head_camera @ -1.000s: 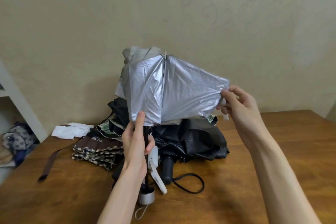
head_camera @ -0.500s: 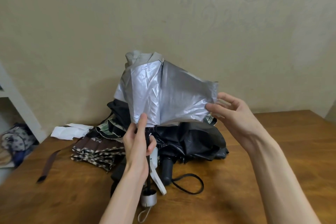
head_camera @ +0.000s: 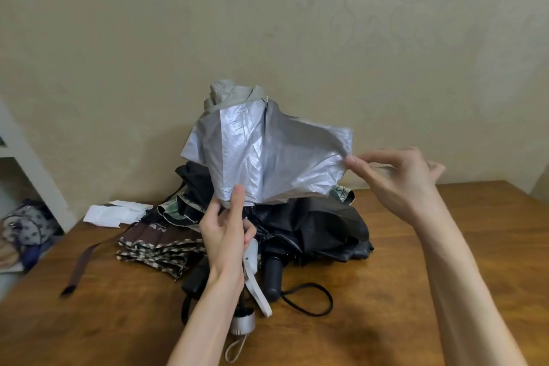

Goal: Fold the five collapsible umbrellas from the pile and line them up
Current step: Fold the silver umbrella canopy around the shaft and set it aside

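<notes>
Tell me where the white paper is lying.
In the head view, the white paper lies at the far left edge of the table, just left of the umbrella pile and beyond the brown strap.

A brown wooden tabletop point(head_camera: 490, 226) filled the lower half of the view. Its far edge met a beige wall point(head_camera: 267, 24) that bore a faint raised scroll pattern toward one o'clock. At about nine o'clock, near the tabletop's far left edge, lay a crumpled white sheet point(head_camera: 114, 212), either paper or cloth. Further out toward nine o'clock stood a white shelf unit point(head_camera: 32, 163). Low beside it sat a grey dotted bag point(head_camera: 28, 224) against some blue fabric.
</notes>
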Demonstrator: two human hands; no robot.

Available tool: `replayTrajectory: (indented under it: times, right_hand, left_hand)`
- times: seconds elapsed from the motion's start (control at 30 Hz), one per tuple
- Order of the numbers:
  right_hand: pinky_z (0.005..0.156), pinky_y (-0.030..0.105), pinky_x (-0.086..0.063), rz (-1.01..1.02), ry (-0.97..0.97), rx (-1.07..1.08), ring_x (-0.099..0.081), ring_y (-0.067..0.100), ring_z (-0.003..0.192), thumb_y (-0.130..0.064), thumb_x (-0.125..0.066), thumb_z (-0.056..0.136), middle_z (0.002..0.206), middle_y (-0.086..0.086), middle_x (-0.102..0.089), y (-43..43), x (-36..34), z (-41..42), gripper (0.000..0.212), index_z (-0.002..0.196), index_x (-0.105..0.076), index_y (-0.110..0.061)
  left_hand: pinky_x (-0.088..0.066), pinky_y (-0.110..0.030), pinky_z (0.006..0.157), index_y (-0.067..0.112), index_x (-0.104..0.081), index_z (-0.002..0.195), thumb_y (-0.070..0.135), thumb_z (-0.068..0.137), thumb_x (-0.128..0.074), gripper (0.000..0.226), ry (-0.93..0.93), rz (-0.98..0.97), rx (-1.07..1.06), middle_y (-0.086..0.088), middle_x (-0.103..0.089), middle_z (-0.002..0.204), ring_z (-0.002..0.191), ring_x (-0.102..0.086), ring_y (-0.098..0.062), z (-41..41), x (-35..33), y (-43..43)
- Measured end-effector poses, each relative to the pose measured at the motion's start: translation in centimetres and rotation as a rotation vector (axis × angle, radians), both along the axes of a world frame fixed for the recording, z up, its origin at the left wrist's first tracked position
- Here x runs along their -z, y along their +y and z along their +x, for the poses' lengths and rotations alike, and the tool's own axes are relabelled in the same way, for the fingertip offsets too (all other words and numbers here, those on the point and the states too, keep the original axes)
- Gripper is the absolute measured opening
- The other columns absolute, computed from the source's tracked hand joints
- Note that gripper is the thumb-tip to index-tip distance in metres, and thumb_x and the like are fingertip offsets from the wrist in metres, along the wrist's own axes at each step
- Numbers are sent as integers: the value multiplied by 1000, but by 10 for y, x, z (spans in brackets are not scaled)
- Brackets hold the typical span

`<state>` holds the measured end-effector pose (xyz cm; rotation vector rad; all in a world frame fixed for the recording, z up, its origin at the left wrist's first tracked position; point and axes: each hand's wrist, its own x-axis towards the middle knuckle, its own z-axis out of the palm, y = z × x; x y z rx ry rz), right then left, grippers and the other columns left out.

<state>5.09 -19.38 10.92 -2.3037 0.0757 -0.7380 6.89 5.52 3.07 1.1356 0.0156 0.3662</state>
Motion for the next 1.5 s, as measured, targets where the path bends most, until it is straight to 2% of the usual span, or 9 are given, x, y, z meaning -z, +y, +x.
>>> replayTrajectory:
  times: [0.17, 0.27, 0.4, 0.67, 0.83, 1.03, 1.2, 1.33, 1.5]
  right_hand:
    - [111, 43, -10, -218, 169, 95, -23, 23, 152, -77, -61, 83, 139, -17, -62, -17, 8, 5, 15, 78, -65, -63]
    - [119, 41, -26, -68, 113, 8, -49, 12, 142, -65, -73, 87, 116, -17, -75, -21, 12, 6, 16, 84, -76, -50]
    - [94, 31, -59, 495, 148, -349, -79, 13, 97, -36, -72, 99, 98, 3, -83, -9, 14, -2, 21, 106, -84, -21]
    - [91, 40, -44, 701, 85, -428, -56, 23, 84, -43, -83, 90, 84, 14, -62, 11, 14, 5, 34, 77, -73, -13]
    - [76, 23, -55, 801, -16, -609, -61, 13, 70, -26, -73, 97, 74, 6, -66, 36, -2, -4, 26, 77, -72, -9]
    - [75, 27, -62, 752, 57, -714, -78, 23, 79, -20, -71, 101, 81, 14, -77, 83, -29, 4, 24, 90, -77, 0]
    - [72, 25, -63, 573, 200, -698, -79, 29, 82, -22, -65, 106, 97, 23, -80, 121, -54, 23, 35, 106, -76, 11]
    - [83, 31, -64, 531, 339, -728, -79, 34, 95, -25, -47, 115, 120, 22, -76, 129, -59, 30, 41, 133, -67, 6]
    - [102, 36, -60, 650, 347, -908, -75, 24, 116, 14, -50, 104, 139, 12, -70, 121, -46, 35, 51, 152, -52, -4]
  left_hand:
    - [-26, -17, 37, 27, -73, 99, 40, 99, -70, 13, -38, 35, -2, 6, -66, 76, 46, -31, -11, 0, 0, -1]
    - [-27, -17, 38, 21, -72, 112, 38, 99, -69, 22, -57, 51, -3, 6, -72, 82, 45, -32, -10, 1, 1, -2]
    - [-26, -17, 38, 15, -70, 124, 39, 99, -69, 35, -62, 50, -8, 6, -67, 75, 48, -30, -12, 3, 4, -2]
    - [-28, -17, 38, 9, -68, 124, 36, 99, -69, 37, -80, 84, -24, 12, -65, 72, 45, -31, -9, 5, 7, -3]
    - [-29, -22, 40, 14, -68, 132, 33, 101, -68, 36, -112, 150, 8, 2, -71, 78, 47, -31, -13, 3, 7, -8]
    - [-34, -39, 47, 26, -63, 143, 33, 105, -66, 39, -159, 289, 126, 6, -63, 77, 53, -30, -31, -2, 10, -19]
    - [-41, -80, 84, 27, -66, 132, 53, 93, -71, 47, -185, 355, 173, -11, -54, 89, 101, -45, -67, -8, 7, -20]
    - [-50, -69, 94, 31, -68, 131, 60, 93, -71, 48, -127, 310, 87, -2, -70, 90, 105, -60, -53, -13, -1, -19]
    - [-55, -39, 106, 31, -57, 146, 42, 101, -67, 47, -130, 318, -2, 12, -74, 129, 120, -70, -9, -6, 2, -20]
